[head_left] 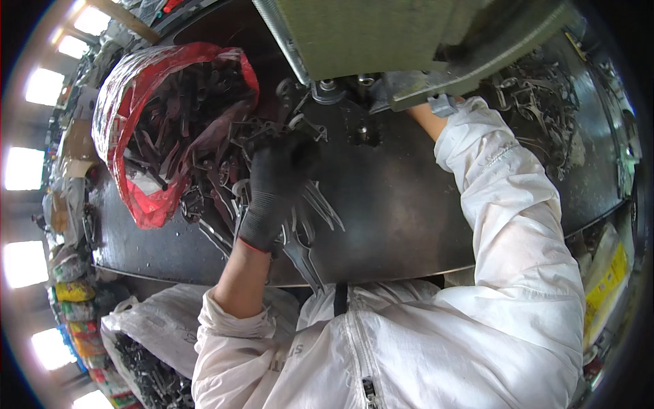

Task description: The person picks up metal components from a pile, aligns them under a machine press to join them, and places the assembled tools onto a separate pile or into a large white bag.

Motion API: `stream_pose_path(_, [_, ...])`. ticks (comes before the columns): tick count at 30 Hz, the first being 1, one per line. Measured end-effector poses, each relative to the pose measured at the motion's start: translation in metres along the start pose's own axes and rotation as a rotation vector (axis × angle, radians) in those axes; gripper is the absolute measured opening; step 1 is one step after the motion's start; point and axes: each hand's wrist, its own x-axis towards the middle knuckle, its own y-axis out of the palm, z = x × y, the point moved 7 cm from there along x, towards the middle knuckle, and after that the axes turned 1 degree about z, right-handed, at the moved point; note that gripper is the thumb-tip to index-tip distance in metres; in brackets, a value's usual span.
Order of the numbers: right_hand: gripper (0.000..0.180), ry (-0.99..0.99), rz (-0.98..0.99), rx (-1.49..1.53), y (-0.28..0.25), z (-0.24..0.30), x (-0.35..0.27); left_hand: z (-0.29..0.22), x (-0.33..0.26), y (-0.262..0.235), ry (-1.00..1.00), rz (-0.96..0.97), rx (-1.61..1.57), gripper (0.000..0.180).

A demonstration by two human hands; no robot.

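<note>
My left hand (pixel 283 167) wears a black knitted glove and is over a heap of slim, curved metal pieces (pixel 301 255) left of centre. Its fingers are dark and blurred against the metal, so whether they hold a piece does not show. Some pieces stick out on both sides of the glove. From the right, my right arm (pixel 507 184) reaches in a white sleeve under the big greenish machine part (pixel 371 37). Only bare skin by the wrist is visible; the hand itself is hidden behind the machine.
A red-and-clear plastic bag (pixel 146 211) full of dark metal pieces stands open at the left. More shiny pieces (pixel 538 102) lie at the far right of the dark metal table (pixel 402 225). A white sack (pixel 160 310) of black parts sits below the table's left front edge.
</note>
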Motion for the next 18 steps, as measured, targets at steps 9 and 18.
stream_pose_path(9, [0.027, 0.730, -0.080, 1.638, -0.023, 0.032, -0.090, -0.058, -0.010, 0.008, 0.094, 0.001, 0.020, 0.021])
stream_pose_path(18, [0.029, 0.975, -0.172, 1.993, -0.047, 0.052, -0.219, -0.065, -0.011, -0.041, 0.242, -0.174, 0.209, 0.021])
